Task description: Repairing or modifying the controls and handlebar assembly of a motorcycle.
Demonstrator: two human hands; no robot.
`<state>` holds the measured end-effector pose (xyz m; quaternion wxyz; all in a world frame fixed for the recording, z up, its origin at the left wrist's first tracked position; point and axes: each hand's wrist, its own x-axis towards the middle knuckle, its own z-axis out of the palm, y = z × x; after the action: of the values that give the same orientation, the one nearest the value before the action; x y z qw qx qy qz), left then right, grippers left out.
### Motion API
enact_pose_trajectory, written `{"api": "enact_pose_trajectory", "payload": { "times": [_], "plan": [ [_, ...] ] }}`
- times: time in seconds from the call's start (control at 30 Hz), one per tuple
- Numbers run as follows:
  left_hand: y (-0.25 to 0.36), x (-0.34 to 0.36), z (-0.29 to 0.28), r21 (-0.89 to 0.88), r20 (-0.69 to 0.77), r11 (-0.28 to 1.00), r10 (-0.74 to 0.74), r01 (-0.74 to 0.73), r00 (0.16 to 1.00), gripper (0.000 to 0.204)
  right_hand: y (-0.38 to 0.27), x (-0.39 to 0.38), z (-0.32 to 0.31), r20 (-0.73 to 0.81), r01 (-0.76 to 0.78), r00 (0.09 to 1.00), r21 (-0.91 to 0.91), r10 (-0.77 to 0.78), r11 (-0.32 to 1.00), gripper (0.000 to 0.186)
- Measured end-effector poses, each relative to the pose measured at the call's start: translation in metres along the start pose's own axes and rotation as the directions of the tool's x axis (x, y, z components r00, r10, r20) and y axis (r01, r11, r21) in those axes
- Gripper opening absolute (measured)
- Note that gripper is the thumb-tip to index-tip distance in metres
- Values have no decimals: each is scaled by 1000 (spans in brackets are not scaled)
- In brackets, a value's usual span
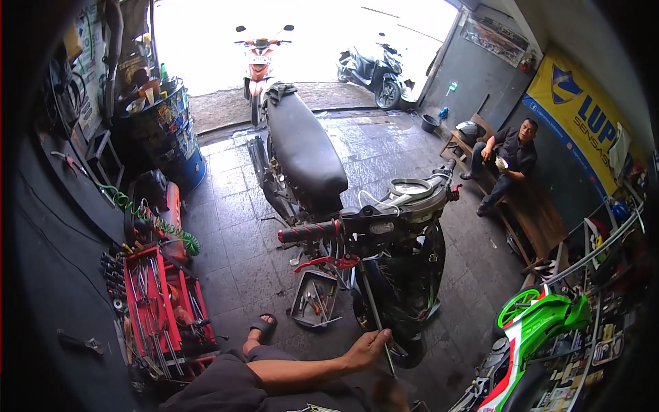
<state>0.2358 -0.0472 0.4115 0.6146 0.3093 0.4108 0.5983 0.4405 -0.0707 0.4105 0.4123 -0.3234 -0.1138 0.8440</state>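
Slanting lengthwise up-L twd red lever (348, 261), metal rod (373, 302) clamped by L fingers (369, 345); R hand (390, 394) blurred, can't tell.

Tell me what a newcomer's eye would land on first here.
Probably the partly stripped motorcycle with a long black seat, in the centre, the left hand gripping a slim metal rod at its front. Then the bright green, white and red motorcycle at lower right, and the red toolbox at lower left.

Blown-out doorway (322, 38), dim interior, black corners
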Motion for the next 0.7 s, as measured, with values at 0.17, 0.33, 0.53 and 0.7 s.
{"api": "enact_pose_trajectory", "payload": {
  "times": [0.17,0.33,0.53,0.7],
  "plan": [
    [-2,3,-4,20,-27,999,-47,48,999,47,0,-9,-3,219,-86,963,-305,158,949,19],
    [3,4,-4,-41,-3,997,-71,71,997,48,22,-6,-5,-220,-487,873,-364,435,794,48],
    [13,5,-2,-15,-68,999,-40,39,997,50,20,-25,30,-30,-180,972,-736,234,653,28],
    [13,9,-8,30,-147,1000,12,-8,989,51,-4,-41,90,-58,162,978,-406,-202,900,21]
  ]
}}
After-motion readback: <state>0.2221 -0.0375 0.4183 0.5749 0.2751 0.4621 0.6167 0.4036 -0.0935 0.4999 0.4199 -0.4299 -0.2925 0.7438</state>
